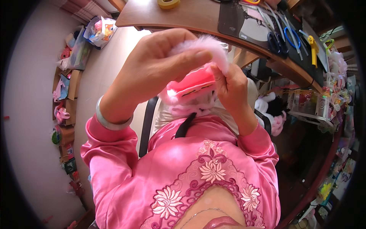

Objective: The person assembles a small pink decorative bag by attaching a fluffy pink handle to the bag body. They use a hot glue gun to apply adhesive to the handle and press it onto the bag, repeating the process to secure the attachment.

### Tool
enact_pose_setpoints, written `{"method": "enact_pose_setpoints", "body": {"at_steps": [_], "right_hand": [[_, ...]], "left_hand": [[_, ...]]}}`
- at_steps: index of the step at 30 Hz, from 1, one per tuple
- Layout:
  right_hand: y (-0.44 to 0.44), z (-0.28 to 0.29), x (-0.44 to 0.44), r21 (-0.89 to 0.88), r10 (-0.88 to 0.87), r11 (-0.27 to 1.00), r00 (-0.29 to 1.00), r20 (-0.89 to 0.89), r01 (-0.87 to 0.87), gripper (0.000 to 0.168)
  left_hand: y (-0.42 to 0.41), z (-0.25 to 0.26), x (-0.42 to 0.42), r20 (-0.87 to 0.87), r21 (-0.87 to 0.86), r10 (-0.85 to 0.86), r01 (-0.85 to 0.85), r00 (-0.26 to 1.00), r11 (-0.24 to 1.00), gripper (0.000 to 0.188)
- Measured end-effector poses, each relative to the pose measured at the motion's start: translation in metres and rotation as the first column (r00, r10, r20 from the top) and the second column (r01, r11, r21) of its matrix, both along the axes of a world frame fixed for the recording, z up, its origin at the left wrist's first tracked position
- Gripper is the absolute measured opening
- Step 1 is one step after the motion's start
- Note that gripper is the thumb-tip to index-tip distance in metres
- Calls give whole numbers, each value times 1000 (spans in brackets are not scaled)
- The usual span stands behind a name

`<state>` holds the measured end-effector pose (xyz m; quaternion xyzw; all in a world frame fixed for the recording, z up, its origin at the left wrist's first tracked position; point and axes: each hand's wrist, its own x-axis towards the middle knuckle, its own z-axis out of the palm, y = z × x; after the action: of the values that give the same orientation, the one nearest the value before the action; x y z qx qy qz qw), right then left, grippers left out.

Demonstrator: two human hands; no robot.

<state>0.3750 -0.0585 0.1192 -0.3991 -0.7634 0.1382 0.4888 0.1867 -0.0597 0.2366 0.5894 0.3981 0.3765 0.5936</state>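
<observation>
A fluffy pink plush piece [215,48] is held up in front of my chest, between my two hands. My left hand [160,61], above a pale bangle, pinches the fur between thumb and fingers. At the right side, my right hand [235,90] grips the same piece, its thumb pressed against the edge. Beneath the fur shows a smooth bright pink inner face [197,78] with a narrow dark and gold strip along one rim. More pale pink fluffy material [188,110] hangs below, over my lap. The fingertips behind the fur are hidden.
Beyond my hands is a wooden desk [188,14] with a yellow tape roll [168,3], scissors [277,43] and a yellow glue gun [313,51]. Boxes [75,83] and a tub [100,31] line the left wall. A white rack [308,106] stands right.
</observation>
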Motion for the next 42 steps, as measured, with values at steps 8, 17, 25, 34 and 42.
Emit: {"method": "enact_pose_setpoints", "body": {"at_steps": [8,17,25,34,42], "right_hand": [[3,-12,4,50,52,997,996,75,-56,48],[18,-28,10,-97,88,991,996,9,-87,28],[33,-26,10,-283,92,954,995,-32,-97,12],[39,-36,19,-310,50,950,995,86,-21,15],[39,-39,22,-431,142,891,989,-39,-145,25]], "left_hand": [[-3,-1,-14,-147,135,-65,85,987,987,24],[25,-19,6,195,-302,229,-164,954,939,39],[52,-39,14,276,-382,221,-104,936,918,29],[61,-31,4,81,-485,27,16,996,875,80],[59,-33,10,150,-400,38,25,988,916,27]]}}
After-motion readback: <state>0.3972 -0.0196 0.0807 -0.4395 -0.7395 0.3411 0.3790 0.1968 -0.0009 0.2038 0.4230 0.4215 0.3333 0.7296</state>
